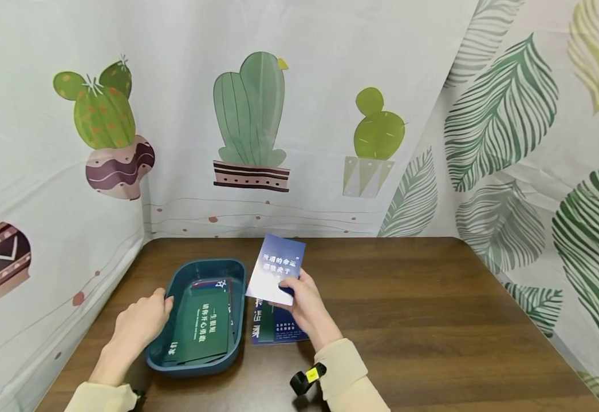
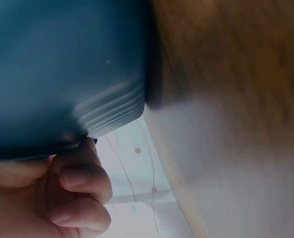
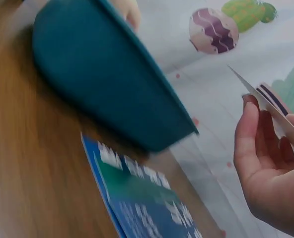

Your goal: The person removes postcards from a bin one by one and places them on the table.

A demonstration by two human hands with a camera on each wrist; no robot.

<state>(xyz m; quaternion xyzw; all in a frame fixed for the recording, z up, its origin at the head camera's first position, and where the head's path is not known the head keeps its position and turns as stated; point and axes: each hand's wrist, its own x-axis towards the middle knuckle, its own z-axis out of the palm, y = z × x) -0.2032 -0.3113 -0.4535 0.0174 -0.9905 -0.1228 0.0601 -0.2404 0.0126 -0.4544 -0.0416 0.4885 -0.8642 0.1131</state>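
Observation:
A blue-white card (image 1: 280,257) with white Chinese lettering is pinched between the thumb and fingers of my right hand (image 1: 308,306), raised above the table. My left hand (image 1: 142,320) grips the left rim of a dark teal plastic bin (image 1: 196,371); in the left wrist view, its curled fingers (image 2: 85,178) press against the rim from outside. Inside the bin lie several cards, with a green card (image 1: 204,326) on top. Just right of the bin, a small pile of blue and green cards (image 1: 286,331) rests on the table, partly hidden by my right hand and the held card.
Everything stands on a brown wooden table (image 1: 433,320), whose bare surface stretches to the right. Behind and beside it hangs a white curtain (image 1: 320,57) printed with cacti and leaves. A black strap device with a yellow label (image 1: 312,375) sits at my right wrist.

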